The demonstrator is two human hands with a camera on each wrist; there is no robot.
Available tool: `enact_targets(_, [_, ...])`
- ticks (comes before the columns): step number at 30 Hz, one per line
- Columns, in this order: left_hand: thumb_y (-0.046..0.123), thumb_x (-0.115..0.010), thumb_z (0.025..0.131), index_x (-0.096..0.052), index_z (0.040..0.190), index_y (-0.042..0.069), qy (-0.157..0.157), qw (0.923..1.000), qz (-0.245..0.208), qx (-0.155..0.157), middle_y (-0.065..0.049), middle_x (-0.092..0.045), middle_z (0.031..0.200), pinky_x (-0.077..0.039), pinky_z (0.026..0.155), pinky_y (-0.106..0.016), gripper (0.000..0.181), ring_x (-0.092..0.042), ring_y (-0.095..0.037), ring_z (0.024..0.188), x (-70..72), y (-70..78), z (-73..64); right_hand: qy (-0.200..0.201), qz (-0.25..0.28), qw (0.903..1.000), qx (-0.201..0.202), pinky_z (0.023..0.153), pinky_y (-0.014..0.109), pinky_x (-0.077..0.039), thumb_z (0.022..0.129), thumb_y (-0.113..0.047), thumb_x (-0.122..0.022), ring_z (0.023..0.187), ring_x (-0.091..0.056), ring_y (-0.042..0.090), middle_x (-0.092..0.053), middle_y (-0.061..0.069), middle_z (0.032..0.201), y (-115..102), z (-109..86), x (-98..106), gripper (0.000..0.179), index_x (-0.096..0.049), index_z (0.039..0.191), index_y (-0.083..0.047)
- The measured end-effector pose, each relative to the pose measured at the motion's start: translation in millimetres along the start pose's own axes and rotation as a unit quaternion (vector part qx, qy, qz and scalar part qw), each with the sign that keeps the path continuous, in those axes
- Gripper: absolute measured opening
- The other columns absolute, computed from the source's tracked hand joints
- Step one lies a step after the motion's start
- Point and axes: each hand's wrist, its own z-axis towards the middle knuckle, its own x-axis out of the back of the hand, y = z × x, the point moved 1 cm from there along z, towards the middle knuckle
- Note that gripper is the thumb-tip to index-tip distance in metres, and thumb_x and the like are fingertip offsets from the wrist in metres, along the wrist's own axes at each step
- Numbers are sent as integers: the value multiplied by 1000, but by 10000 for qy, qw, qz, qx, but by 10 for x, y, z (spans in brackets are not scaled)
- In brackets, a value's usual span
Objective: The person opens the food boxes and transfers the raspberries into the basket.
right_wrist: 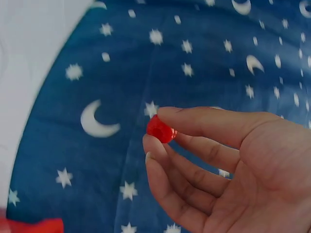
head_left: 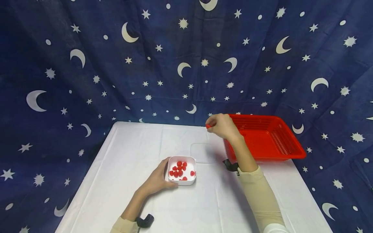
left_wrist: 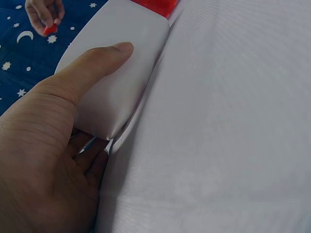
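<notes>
A small white square container [head_left: 182,183] stands on the table with several red raspberries [head_left: 179,168] inside. My left hand [head_left: 158,178] grips it from the left, and in the left wrist view the thumb [left_wrist: 104,60] lies along its outer wall. Between thumb and fingertips, my right hand [head_left: 222,125] pinches a single raspberry [right_wrist: 160,130], raised over the far part of the table. A hollow shows in the side of this berry in the right wrist view. That hand is left of the red basket's far corner, and its forearm crosses in front of the basket.
A red plastic basket [head_left: 259,147] with slotted walls sits at the table's right side. Behind the small container lies a clear square lid [head_left: 203,153], flat on the white tablecloth [head_left: 122,161]. A dark blue curtain [head_left: 163,74] with moons and stars hangs behind the table.
</notes>
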Motion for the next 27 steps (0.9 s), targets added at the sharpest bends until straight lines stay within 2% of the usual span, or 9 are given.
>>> enact_targets(6, [51, -97, 65, -31, 163, 23, -18, 10000, 23, 18, 3, -39, 164, -33, 122, -56, 122, -32, -24, 155, -6, -1, 10, 286, 247, 9980, -503, 71, 40, -62, 87, -12, -82, 85, -71, 28, -78, 11, 95, 261, 68, 276, 20, -79, 105, -7])
enact_targets(11, [51, -97, 65, -30, 163, 24, -39, 10000, 50, 35, 4, -39, 164, -33, 122, -54, 122, -32, -23, 155, -6, -10, 9, 582, 409, 9935, -887, 65, 36, -56, 87, -14, -83, 83, -66, 29, -76, 11, 93, 430, 109, 408, 24, -78, 110, -9])
enact_targets(15, [52, -97, 65, -30, 164, 23, -30, 10000, 41, 53, 3, -38, 165, -32, 123, -55, 123, -31, -24, 156, 9, -8, 1, 782, 297, 9918, -970, 66, 37, -52, 87, -16, -82, 84, -64, 29, -75, 10, 92, 555, 165, 483, 27, -78, 114, -12])
enact_targets(19, [51, -97, 65, -30, 164, 23, -6, 10000, 20, 48, 2, -37, 166, -32, 123, -56, 123, -30, -24, 156, 24, -5, -1, 805, 328, 9904, -1074, 68, 38, -53, 89, -18, -81, 84, -67, 29, -77, 11, 93, 692, 236, 545, 27, -79, 115, -11])
enact_targets(22, [52, -97, 65, -29, 164, 23, -21, 10000, 18, -1, 2, -36, 167, -32, 123, -55, 123, -30, -25, 156, 24, -13, 3, 807, 523, 9870, -1292, 69, 36, -54, 88, -18, -81, 80, -71, 25, -79, 11, 92, 812, 286, 582, 27, -79, 114, -9])
enact_targets(27, [54, -96, 65, -29, 164, 24, -46, 10000, 24, -46, 2, -36, 166, -33, 122, -56, 123, -31, -25, 155, 17, -28, 0, 949, 712, 9790, -1656, 65, 29, -53, 86, -18, -83, 68, -70, 10, -79, 7, 86, 1001, 358, 597, 28, -79, 112, -7])
